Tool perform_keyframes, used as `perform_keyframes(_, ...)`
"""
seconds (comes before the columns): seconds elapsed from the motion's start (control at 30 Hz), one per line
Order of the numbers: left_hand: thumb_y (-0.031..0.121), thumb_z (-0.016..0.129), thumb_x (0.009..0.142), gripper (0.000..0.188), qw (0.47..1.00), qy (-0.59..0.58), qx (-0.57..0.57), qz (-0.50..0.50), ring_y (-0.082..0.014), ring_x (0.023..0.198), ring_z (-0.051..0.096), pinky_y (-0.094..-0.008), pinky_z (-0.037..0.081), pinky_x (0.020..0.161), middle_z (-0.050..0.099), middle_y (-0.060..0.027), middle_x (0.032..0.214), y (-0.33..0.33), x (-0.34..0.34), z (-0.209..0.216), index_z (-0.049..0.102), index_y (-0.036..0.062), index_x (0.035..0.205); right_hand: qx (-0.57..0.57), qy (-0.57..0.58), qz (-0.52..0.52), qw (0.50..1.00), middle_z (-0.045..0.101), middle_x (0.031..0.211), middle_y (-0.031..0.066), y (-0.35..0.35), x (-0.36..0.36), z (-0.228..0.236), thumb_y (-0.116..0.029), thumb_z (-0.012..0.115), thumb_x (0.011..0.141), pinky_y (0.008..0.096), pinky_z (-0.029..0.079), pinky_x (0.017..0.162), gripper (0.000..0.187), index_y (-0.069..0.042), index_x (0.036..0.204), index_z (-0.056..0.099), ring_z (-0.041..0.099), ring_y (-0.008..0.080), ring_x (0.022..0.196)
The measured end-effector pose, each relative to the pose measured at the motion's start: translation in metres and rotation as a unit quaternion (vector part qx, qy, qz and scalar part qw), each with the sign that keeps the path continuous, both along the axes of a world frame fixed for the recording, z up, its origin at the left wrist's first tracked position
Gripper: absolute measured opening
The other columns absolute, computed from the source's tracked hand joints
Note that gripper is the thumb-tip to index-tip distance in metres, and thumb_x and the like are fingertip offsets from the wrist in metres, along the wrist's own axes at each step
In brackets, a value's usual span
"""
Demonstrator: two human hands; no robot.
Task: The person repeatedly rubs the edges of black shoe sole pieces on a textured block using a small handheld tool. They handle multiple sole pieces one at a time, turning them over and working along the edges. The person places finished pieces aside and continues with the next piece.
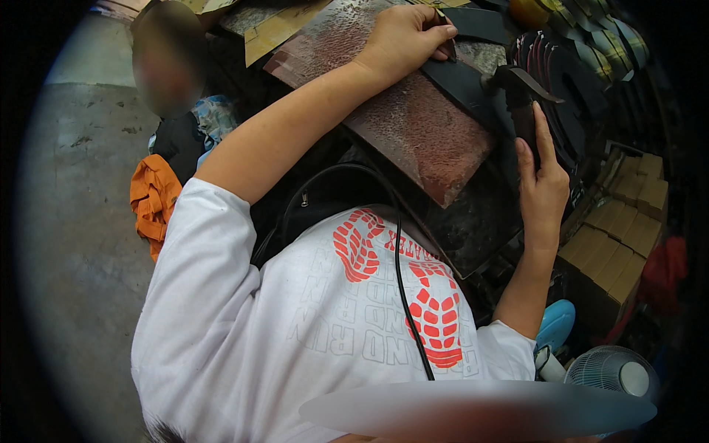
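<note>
A hammer (pixel 528 96) is clamped by its handle in the right hand (pixel 545 177). By the left hand (pixel 413 44), a black flat piece (pixel 465 92) is touched; whether it is pinched cannot be told. Under this piece, a reddish-brown, rough board (pixel 436 140) is seen. Below the right hand, cardboard boxes (pixel 617 236) are stacked; farther below, a fan (pixel 613 371) is placed. Well left of both grips, grey floor (pixel 81 244) is seen.
</note>
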State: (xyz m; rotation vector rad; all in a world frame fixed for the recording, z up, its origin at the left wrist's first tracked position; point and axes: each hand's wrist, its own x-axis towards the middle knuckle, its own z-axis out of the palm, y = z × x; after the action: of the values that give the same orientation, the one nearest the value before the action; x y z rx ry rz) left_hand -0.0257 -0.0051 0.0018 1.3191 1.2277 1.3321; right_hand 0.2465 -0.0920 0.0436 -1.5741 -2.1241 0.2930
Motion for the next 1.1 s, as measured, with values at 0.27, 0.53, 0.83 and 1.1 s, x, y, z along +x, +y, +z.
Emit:
perform_keyframes(0.27,0.013,0.065,0.094,0.019,0.984,0.152,0.093,0.006,-0.0127,0.063,0.065,-0.0316,0.051,0.059,0.069,-0.0068,0.071,-0.008,-0.001,0.010,0.066,-0.0044,0.087,0.085,0.057,-0.005,0.995,0.074,0.105,0.0139,-0.002,0.001,0.059,-0.031,0.061,0.100,0.0343,0.057,0.072,0.045,-0.019,0.143,0.054,0.073,0.0211,0.088)
perform_keyframes(0.53,0.016,0.070,0.084,0.014,0.867,0.331,0.365,0.070,-0.0322,0.078,0.069,-0.0408,0.055,0.070,0.069,-0.0127,0.083,-0.008,0.019,0.003,0.070,0.0052,0.092,0.122,0.259,0.217,0.933,0.064,0.077,0.0089,-0.005,-0.005,0.091,-0.042,0.048,0.104,0.0254,0.048,0.056,0.045,0.000,0.115,0.060,0.062,0.0130,0.068)
perform_keyframes(0.83,0.015,0.069,0.090,0.011,0.956,0.158,0.228,0.093,-0.0227,0.076,0.070,-0.0323,0.056,0.070,0.071,-0.0079,0.085,-0.002,0.009,0.001,0.072,0.0056,0.096,-0.016,0.002,-0.003,1.000,0.074,0.108,0.0149,0.005,0.003,0.008,-0.033,0.063,0.099,0.0388,0.056,0.071,0.051,-0.031,0.148,0.049,0.075,0.0289,0.085)
perform_keyframes(1.1,0.019,0.069,0.096,0.020,0.965,-0.260,-0.024,0.040,-0.0103,0.088,0.068,-0.0264,0.055,0.072,0.071,-0.0018,0.099,-0.031,-0.015,0.008,0.070,0.0026,0.106,-0.074,0.028,-0.067,0.995,0.072,0.111,0.0179,0.000,-0.003,-0.004,-0.031,0.061,0.100,0.0413,0.056,0.077,0.054,-0.030,0.151,0.044,0.073,0.0331,0.094)
